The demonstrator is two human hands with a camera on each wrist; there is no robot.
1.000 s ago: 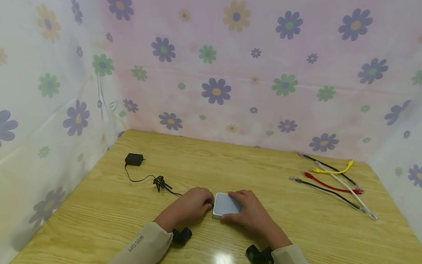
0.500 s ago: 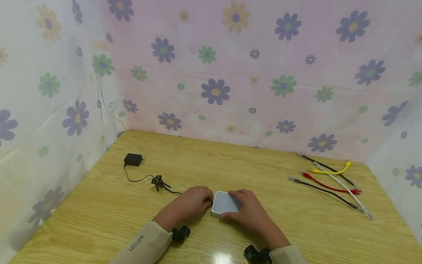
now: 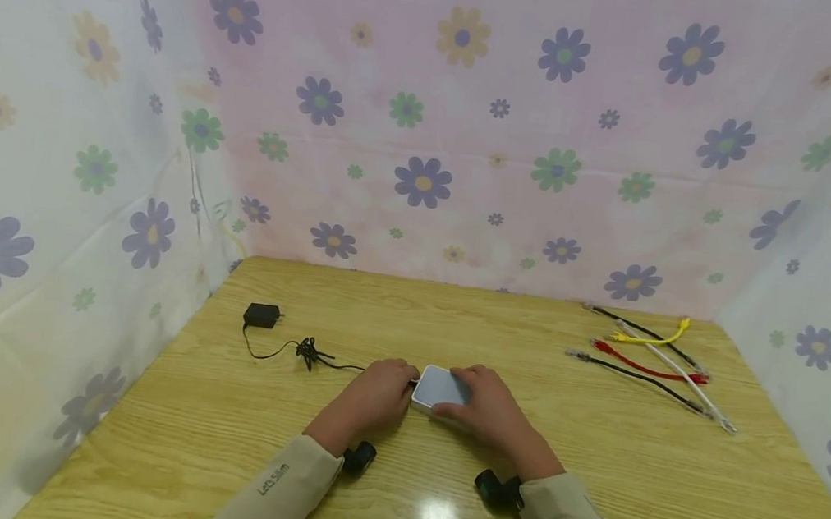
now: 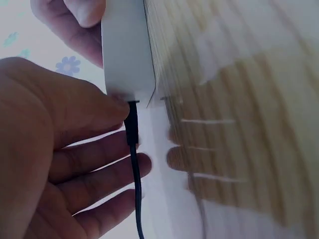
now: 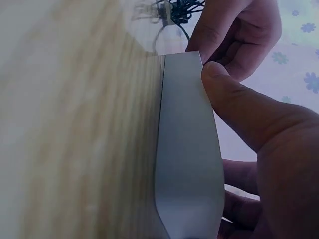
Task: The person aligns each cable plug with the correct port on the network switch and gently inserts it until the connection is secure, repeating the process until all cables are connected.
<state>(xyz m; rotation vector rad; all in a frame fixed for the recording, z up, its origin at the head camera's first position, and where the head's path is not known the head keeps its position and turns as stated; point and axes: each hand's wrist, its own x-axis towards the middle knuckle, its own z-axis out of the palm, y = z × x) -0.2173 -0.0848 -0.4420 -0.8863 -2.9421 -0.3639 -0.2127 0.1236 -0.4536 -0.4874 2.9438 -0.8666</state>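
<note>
A flat, square white box with a grey top lies on the table near the middle. My right hand holds it from the right, thumb on the near side and fingers at the far side. At its left side my left hand pinches the black power plug of a thin cord. In the left wrist view the plug's front end meets the end face of the box, with the thumb beside it. The cord runs left through a tied bundle to a black power adapter.
At the back right lie several network cables: a yellow one, a red one, a white one and black ones, including a near one. Flowered cloth hangs behind the table and at both sides.
Both hands and the box have shifted slightly away from the body and a little left, and the box has turned slightly clockwise. The grips on box and plug look the same.
</note>
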